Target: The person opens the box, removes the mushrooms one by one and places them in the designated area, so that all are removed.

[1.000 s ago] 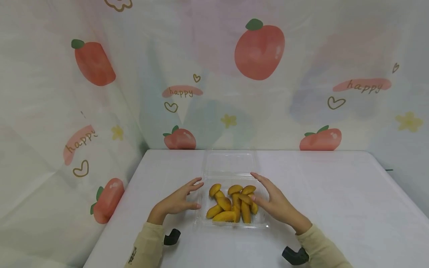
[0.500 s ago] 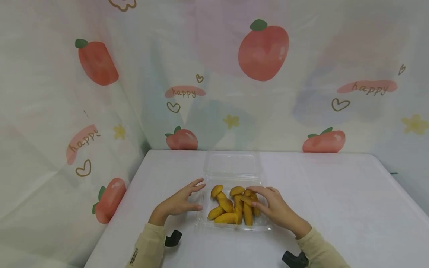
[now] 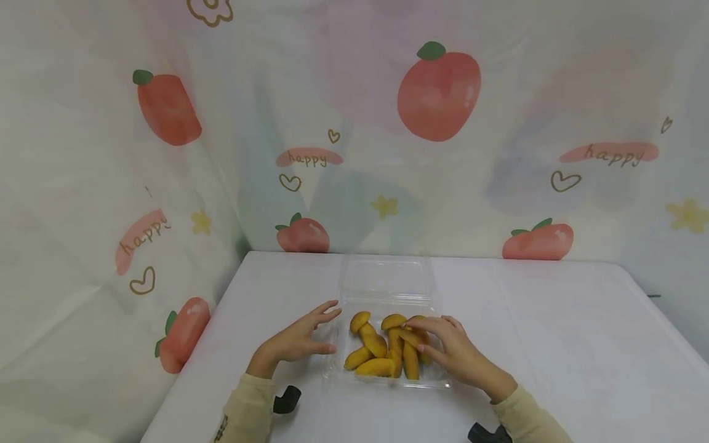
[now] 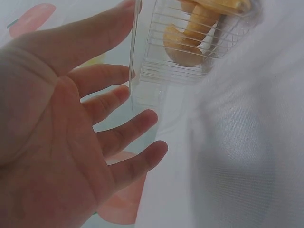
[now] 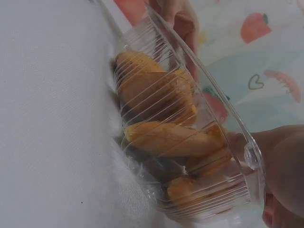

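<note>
Several yellow-brown mushrooms (image 3: 376,367) lie in a clear plastic clamshell box (image 3: 437,383) with its lid (image 3: 384,277) folded back. My right hand (image 3: 462,352) reaches over the box's right side, thumb and index finger pinching the cap of a mushroom (image 3: 411,363) lying on top of others. In the right wrist view, the mushrooms (image 5: 171,137) show through the ribbed wall, and the fingertips are mostly hidden. My left hand (image 3: 293,338) is at the box's left edge, fingers spread. In the left wrist view, the left hand (image 4: 66,137) has thumb and index fingertip at the rim (image 4: 135,61).
The box stands on a white-covered table (image 3: 543,326). A printed cloth (image 3: 354,123) with fruit pictures hangs behind the table and along its left side. Black curved pieces (image 3: 287,400) show beside both wrists.
My right hand has come down from above the box's right side, and its fingers have closed in on a mushroom cap. The left hand has stayed at the left edge. The view has shifted slightly.
</note>
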### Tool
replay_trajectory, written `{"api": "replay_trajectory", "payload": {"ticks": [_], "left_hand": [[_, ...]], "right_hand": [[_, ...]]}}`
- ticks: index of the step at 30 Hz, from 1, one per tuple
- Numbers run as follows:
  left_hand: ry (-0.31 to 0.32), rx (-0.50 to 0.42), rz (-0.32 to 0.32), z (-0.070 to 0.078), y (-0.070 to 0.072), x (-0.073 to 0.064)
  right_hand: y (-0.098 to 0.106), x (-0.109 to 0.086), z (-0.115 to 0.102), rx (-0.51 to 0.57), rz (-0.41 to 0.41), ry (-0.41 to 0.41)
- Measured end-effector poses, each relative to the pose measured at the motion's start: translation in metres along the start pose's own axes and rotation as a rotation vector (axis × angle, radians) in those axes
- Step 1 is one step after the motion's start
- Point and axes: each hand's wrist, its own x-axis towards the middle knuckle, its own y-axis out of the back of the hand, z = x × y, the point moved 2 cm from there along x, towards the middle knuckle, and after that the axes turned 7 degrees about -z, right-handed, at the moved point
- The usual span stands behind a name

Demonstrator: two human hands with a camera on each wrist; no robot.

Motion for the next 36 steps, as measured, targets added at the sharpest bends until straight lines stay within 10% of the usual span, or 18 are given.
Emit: {"api": "replay_trajectory", "payload": {"ticks": [36], "left_hand": [[-0.003,0.009,-0.006,-0.0014,0.0004,0.0015]], "right_hand": [[-0.0009,-0.0026,-0.0038,-0.133,-0.052,-0.004]]}}
